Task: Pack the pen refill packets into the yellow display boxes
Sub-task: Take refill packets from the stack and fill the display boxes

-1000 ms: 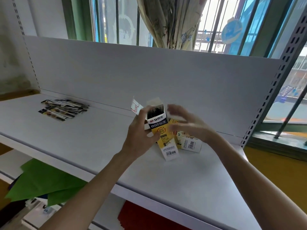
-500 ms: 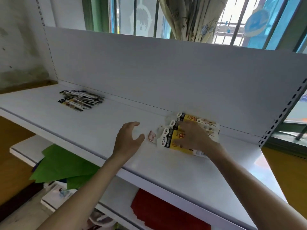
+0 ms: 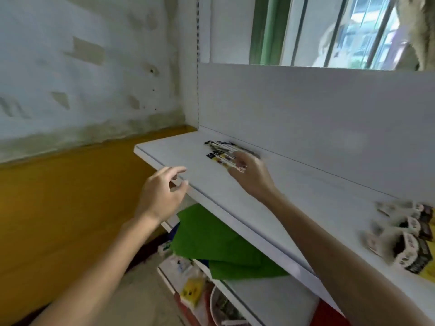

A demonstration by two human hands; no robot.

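Note:
A loose pile of pen refill packets (image 3: 220, 150) lies near the back left of the white shelf (image 3: 270, 198). My right hand (image 3: 250, 171) hovers just in front of the pile with fingers spread, fingertips at its near edge; it holds nothing. My left hand (image 3: 164, 191) is open in the air past the shelf's front edge. Several yellow display boxes (image 3: 410, 243) lie on their sides at the far right of the shelf, blurred.
The shelf's white back panel (image 3: 317, 118) rises behind the packets. Below the shelf are green sheets (image 3: 211, 241) and a lower shelf with assorted goods (image 3: 200, 288). A yellow and white wall (image 3: 70, 114) stands to the left.
The view has swung left. My right hand left the yellow boxes and moved across to the packet pile. My left hand shifted left past the shelf edge.

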